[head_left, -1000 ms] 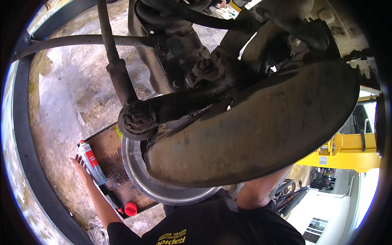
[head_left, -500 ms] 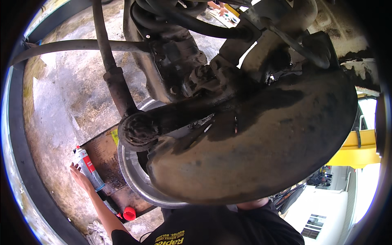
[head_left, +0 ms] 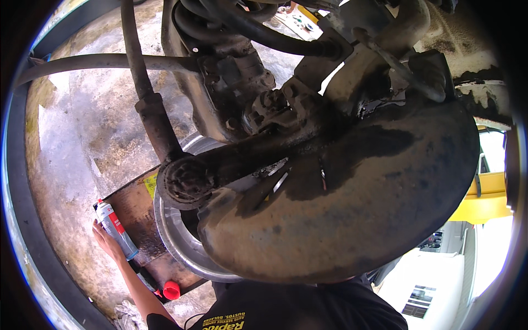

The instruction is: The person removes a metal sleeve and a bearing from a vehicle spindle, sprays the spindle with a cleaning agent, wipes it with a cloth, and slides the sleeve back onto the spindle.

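Observation:
My left hand (head_left: 106, 240) is beside a white, red and grey spray can (head_left: 116, 226), its fingers stretched out along the can's outer side and not wrapped around it. I cannot tell if they touch. The can lies on or above a brown, stained board (head_left: 144, 219). A dark, curved metal shield (head_left: 335, 220) fills the middle, with a greasy black arm and round joint (head_left: 190, 179) in front of it. My right hand does not show; the shield hides that side.
A silver metal basin or rim (head_left: 165, 231) sits under the joint. Near it are a red cap (head_left: 171, 290) and a black bottle-like object (head_left: 146, 278). Dark rods and a hose (head_left: 264, 36) cross overhead. A crumpled whitish cloth (head_left: 127, 314) lies at lower left; something yellow (head_left: 484, 195) stands at right.
The view has shifted slightly. A patch of bare arm below the shield at lower right no longer shows. My left hand stays beside the spray can.

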`<move>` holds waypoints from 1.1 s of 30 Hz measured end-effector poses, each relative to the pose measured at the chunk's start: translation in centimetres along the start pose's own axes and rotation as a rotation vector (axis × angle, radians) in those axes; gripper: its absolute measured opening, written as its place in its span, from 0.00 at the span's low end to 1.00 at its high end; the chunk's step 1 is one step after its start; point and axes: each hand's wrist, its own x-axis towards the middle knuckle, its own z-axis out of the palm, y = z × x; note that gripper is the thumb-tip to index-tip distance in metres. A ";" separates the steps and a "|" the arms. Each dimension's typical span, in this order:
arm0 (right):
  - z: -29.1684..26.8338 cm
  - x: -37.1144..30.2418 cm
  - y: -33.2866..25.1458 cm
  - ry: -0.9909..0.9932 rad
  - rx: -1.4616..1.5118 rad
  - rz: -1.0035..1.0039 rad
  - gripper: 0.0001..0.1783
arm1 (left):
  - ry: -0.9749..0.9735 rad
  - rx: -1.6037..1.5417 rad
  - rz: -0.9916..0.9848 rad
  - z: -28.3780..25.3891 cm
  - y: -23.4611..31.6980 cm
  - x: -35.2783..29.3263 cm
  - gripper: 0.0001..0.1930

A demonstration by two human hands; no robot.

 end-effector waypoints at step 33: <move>-0.6 1.4 0.3 -0.107 -0.047 -0.022 0.27 | 0.055 0.000 0.024 0.0 0.3 -0.7 0.28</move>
